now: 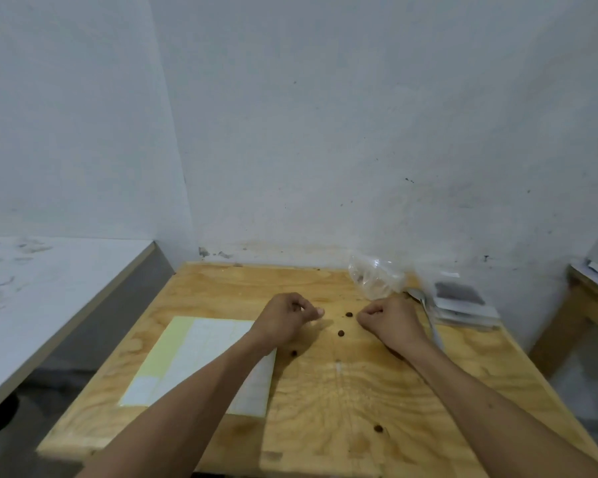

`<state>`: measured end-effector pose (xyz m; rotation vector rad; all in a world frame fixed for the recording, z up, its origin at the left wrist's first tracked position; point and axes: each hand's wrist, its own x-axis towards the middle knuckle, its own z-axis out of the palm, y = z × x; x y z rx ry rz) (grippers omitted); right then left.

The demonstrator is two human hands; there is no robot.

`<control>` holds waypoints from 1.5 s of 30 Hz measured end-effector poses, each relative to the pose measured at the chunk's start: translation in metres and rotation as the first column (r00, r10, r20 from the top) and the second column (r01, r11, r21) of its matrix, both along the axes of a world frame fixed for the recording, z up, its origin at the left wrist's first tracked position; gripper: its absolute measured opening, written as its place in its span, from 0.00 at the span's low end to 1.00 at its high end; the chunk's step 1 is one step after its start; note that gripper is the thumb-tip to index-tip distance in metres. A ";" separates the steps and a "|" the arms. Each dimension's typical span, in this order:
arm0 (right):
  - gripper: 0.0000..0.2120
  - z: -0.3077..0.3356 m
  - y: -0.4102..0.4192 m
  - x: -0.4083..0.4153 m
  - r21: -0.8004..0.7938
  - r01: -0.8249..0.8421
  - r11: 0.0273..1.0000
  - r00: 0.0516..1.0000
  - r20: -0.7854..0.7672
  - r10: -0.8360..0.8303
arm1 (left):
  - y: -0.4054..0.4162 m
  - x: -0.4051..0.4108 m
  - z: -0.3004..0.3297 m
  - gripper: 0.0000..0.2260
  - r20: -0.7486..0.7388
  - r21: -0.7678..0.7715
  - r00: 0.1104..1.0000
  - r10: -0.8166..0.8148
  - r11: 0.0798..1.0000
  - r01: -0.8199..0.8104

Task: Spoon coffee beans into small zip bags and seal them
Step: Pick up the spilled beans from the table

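Resting on a plywood table [325,401] set against a pale wall [325,132], both forearms reach forward from the near edge. The left hand [285,317] lies with its fingers curled inward and the thumb tip stretched toward the right; whether anything is pinched between them cannot be told. The right hand [389,322] is likewise curled into a loose fist, knuckles up, its fingertips at the tabletop; no held object shows, and the grasp cannot be settled from this view.

Loose coffee beans lie scattered on the wood: one bean [349,314] between the two hands, just beside the right fingertips; a second [341,333] slightly nearer the viewer; a third [294,353] beside the left wrist; a fourth [378,428] well apart, toward the near edge.

A metal spoon [428,315] lies flat just to the right of the right hand, its bowl toward the wall. Behind that hand sits a crumpled clear plastic bag [375,277], its contents indistinct. A stack of small zip bags [460,301], the topmost showing a dark filling, lies near the table's right rear corner, beside the spoon.

A sheet of white and pale yellow labels [194,357] lies flat under the left forearm. A white counter [49,288] stands to the left, and a second wooden table [580,305] to the right.
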<state>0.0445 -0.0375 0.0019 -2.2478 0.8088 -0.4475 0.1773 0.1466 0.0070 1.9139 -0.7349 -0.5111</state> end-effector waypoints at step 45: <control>0.13 0.012 0.032 -0.007 0.712 -0.071 0.698 0.984 0.167 -0.069 | 0.043 -0.014 0.021 0.09 -0.613 -0.163 0.787 -0.070 0.986 -0.039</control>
